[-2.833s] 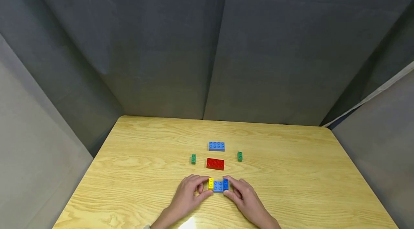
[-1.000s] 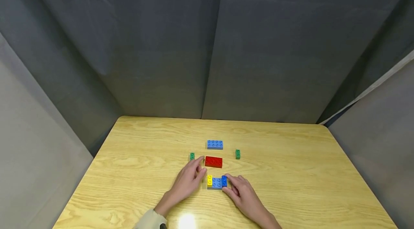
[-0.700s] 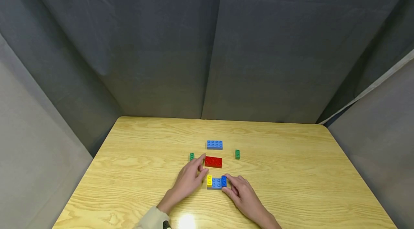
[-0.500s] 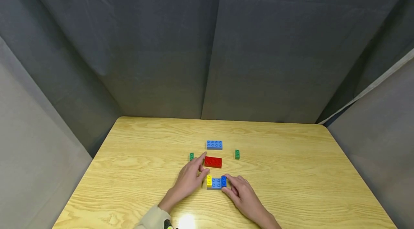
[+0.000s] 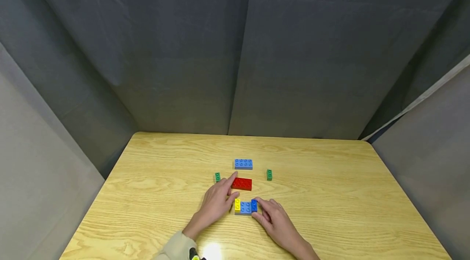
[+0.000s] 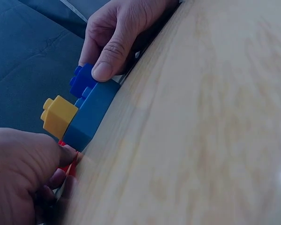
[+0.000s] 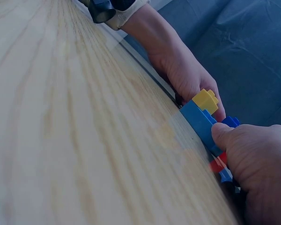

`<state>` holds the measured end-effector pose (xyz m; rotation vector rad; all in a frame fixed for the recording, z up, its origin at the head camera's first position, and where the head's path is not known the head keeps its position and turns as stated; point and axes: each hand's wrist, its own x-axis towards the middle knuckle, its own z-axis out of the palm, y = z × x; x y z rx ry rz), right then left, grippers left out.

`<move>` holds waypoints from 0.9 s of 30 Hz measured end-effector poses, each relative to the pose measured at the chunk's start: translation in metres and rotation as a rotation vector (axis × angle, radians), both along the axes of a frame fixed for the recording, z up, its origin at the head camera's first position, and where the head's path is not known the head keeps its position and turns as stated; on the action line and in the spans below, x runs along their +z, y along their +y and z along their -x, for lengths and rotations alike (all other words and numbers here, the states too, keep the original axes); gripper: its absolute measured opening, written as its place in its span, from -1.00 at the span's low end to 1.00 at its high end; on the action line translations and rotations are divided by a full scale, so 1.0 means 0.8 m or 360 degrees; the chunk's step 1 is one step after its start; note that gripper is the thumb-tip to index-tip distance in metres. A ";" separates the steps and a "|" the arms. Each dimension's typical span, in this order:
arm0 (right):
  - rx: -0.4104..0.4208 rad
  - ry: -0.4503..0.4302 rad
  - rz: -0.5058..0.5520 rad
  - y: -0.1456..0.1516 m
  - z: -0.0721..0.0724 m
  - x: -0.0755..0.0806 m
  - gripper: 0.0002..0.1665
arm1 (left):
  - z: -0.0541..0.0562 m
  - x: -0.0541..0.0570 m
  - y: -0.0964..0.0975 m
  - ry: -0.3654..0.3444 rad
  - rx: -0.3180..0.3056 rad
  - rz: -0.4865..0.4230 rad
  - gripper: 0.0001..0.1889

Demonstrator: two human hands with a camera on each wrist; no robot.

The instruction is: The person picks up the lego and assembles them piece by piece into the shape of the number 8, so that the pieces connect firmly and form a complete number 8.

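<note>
I'm pinching dark blue toy brick [image 5: 254, 205], atop light blue brick [image 5: 245, 207], with right hand [image 5: 276, 222]. Left hand [image 5: 216, 202] is standing wide, red brick [image 5: 242, 184] lying by its fingertips. Guessing I'm getting red; next probably needing pinch.

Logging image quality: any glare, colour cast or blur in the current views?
Head: white glare on the light wooden table near the bottom edge; left wrist: bluish cast, bright spot at right edge; right wrist: bluish cast, red rectangular plastic brick soft-edged.
</note>
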<state>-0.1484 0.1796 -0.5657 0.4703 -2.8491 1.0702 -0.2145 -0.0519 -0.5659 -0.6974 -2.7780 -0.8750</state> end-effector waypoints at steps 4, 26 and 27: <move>0.0006 0.0026 0.0010 0.001 0.000 0.000 -0.43 | 0.001 -0.001 0.002 0.0011 0.0015 0.0032 -0.32; -0.0035 -0.0018 -0.0003 0.003 -0.004 -0.001 -0.40 | 0.000 -0.004 0.002 -0.0041 -0.0007 -0.0041 -0.55; -0.0038 -0.0019 -0.0008 0.003 -0.004 -0.001 -0.40 | -0.001 -0.004 0.002 -0.0048 -0.0007 -0.0041 -0.55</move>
